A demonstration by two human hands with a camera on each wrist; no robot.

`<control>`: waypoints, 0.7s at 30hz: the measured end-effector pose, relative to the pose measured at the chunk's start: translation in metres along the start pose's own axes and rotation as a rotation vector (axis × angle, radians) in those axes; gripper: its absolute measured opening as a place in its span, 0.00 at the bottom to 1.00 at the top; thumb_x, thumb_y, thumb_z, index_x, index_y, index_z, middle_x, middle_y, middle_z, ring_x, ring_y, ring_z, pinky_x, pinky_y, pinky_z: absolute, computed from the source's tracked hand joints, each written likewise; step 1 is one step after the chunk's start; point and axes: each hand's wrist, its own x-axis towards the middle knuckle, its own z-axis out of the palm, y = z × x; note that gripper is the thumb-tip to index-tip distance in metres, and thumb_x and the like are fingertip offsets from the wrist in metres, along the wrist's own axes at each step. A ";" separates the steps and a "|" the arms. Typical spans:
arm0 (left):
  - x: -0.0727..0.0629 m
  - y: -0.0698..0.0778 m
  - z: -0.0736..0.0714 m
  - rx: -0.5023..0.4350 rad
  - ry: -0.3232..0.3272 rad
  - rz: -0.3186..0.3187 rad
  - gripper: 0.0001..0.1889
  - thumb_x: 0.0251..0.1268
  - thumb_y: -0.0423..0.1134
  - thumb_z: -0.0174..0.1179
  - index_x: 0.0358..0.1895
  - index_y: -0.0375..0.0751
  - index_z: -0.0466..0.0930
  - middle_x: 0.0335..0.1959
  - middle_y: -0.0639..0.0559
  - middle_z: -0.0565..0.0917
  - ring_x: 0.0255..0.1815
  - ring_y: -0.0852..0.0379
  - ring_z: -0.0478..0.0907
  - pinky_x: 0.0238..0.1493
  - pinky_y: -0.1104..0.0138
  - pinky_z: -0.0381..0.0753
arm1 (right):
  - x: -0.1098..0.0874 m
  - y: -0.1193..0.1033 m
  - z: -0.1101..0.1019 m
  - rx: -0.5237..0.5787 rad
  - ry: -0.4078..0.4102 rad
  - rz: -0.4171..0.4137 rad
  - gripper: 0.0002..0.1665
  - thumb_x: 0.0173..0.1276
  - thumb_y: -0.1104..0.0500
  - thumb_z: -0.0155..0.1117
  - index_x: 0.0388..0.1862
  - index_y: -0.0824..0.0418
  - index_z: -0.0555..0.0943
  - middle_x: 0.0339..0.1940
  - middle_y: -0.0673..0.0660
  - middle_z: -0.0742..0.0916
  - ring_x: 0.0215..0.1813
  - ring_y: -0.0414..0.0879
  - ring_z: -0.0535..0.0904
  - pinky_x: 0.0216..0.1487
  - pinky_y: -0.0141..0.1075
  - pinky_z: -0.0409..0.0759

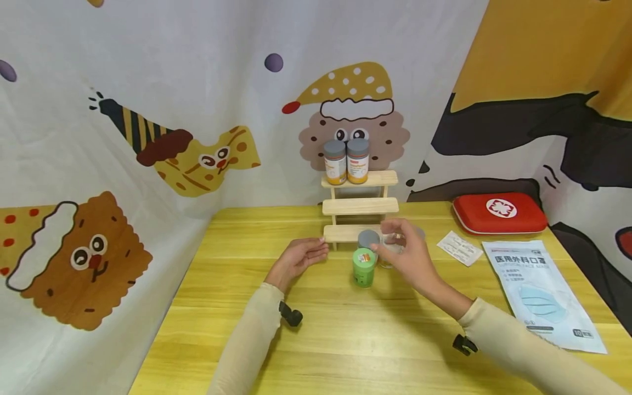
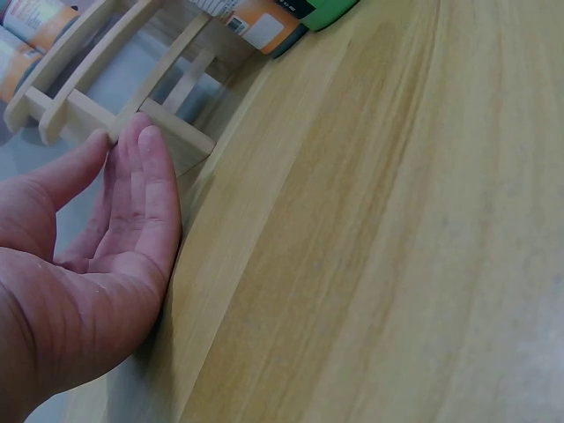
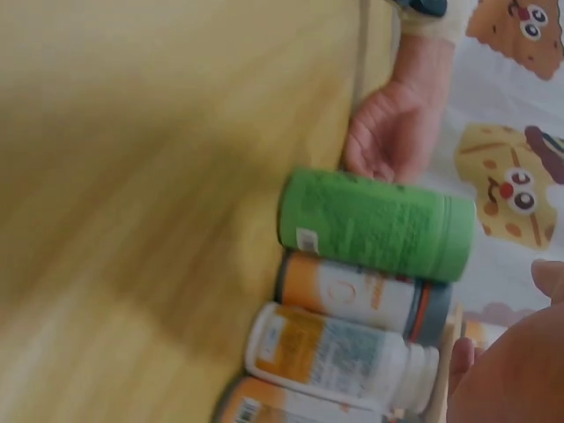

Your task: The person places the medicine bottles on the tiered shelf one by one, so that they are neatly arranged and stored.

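Note:
My left hand [image 1: 298,260] is at the left end of the lowest step of a small wooden three-step rack [image 1: 360,207], its fingers extended and fingertips right at the step's end. Over the bottles in front of the rack, my right hand [image 1: 410,260] hovers with thumb and fingers spread and holds nothing visible. A green canister [image 1: 364,269] stands nearest me. Behind it are a grey-lidded bottle [image 1: 368,240], a white bottle [image 3: 335,352] with an orange label, and another orange-labelled bottle [image 3: 286,405]; my right hand partly hides the last two in the head view.
Two grey-lidded bottles [image 1: 346,162] stand on the rack's top step. At the right of the table [image 1: 237,230] lie a red first-aid case [image 1: 471,214], a small white packet [image 1: 459,248] and a face mask package [image 1: 543,296]. A printed cloth [image 1: 222,66] hangs behind.

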 end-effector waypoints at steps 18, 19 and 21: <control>0.001 -0.002 -0.001 -0.013 0.000 0.002 0.20 0.80 0.33 0.60 0.67 0.26 0.75 0.39 0.49 0.93 0.42 0.58 0.91 0.52 0.65 0.93 | -0.027 0.013 0.020 -0.266 -0.082 -0.082 0.36 0.55 0.56 0.88 0.58 0.60 0.79 0.49 0.55 0.86 0.49 0.54 0.85 0.46 0.50 0.92; 0.001 -0.001 -0.001 -0.013 -0.001 0.002 0.20 0.80 0.33 0.60 0.67 0.25 0.75 0.39 0.49 0.93 0.42 0.58 0.91 0.52 0.65 0.93 | -0.027 0.013 0.021 -0.285 -0.084 -0.080 0.36 0.55 0.56 0.88 0.58 0.60 0.78 0.49 0.54 0.86 0.48 0.55 0.85 0.46 0.50 0.91; 0.001 -0.001 -0.001 -0.013 -0.004 0.003 0.20 0.80 0.33 0.60 0.67 0.25 0.75 0.39 0.49 0.93 0.42 0.58 0.91 0.52 0.65 0.93 | -0.027 0.013 0.023 -0.326 -0.085 -0.081 0.37 0.54 0.53 0.89 0.58 0.59 0.78 0.49 0.54 0.86 0.47 0.54 0.86 0.44 0.48 0.91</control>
